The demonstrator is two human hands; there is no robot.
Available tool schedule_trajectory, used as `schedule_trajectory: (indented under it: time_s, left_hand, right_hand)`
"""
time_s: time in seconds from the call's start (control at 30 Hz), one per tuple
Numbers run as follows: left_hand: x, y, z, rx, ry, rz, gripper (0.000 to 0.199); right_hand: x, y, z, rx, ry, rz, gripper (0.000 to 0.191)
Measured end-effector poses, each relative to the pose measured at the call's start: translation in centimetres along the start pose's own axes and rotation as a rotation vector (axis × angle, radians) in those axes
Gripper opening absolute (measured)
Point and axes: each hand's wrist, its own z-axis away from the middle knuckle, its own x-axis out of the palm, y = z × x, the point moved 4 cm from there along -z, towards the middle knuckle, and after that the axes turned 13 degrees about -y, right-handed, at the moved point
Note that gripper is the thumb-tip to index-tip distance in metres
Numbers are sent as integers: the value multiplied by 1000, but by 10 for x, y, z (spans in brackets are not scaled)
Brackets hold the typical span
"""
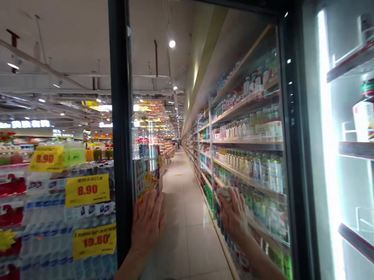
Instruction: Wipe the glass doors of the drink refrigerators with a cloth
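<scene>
Cloth (224,193) sits under the right hand (234,212) — against glass door (121,101).

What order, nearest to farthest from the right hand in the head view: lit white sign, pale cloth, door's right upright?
1. Pale cloth: under the fingers of the right hand.
2. Door's right upright: to the hand's right.
3. Lit white sign: far left, in the background.

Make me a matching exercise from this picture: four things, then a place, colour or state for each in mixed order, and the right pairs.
1. Left hand
2. Right hand
3. Door frame
4. Price signs

A. Yellow
B. Black
C. Outstretched, beside the frame's left bar
D. Holding a pale cloth

Pairs: 1-C, 2-D, 3-B, 4-A
</scene>
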Motion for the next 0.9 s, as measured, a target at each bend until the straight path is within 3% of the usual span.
schedule_trajectory:
  time_s: [0.07, 0.17, 0.23, 0.3, 0.4, 0.47, 0.53, 0.63, 0.7, 0.77, 0.83, 0.9]
  left_hand:
    - [1, -1, 0, 0, 4, 2, 69]
    - [2, -1, 0, -4, 8, 8, 70]
    - [3, -1, 0, -6, 13, 13, 71]
    - [4, -1, -1, -3, 18, 20, 71]
    - [4, -2, -3, -7, 18, 32, 70]
    - [5, -2, -4, -10, 5, 41, 69]
    - [6, -2, -5, -14, -9, 48, 70]
    - [7, -2, -5, -24, -23, 52, 72]
    - [9, -2, -4, -22, -19, 52, 72]
    - [10, -2, -4, -20, -15, 55, 72]
    - [13, -3, -4, -18, -12, 62, 72]
    - [16, -4, -4, -19, -13, 70, 71]
  right_hand:
    - [-9, 35, -1, 156, 82, -8, 42]
    - [-27, 101, -1, 554, 277, -48, 46]
    - [-31, 112, 1, 667, 324, -60, 48]
    - [-26, 89, 1, 529, 263, -44, 47]
    - [-6, 29, 1, 85, 9, -1, 44]
    - [0, 16, 1, -45, -63, 21, 43]
    - [-7, 38, -2, 71, 21, 28, 41]
    - [-23, 87, -4, 445, 241, 17, 43]
    - [-24, 91, -4, 542, 301, 26, 45]
    - [-17, 68, -5, 404, 216, 49, 44]
    - [-6, 40, -5, 150, 48, 55, 42]
    - [-3, 33, -4, 14, -47, 57, 42]
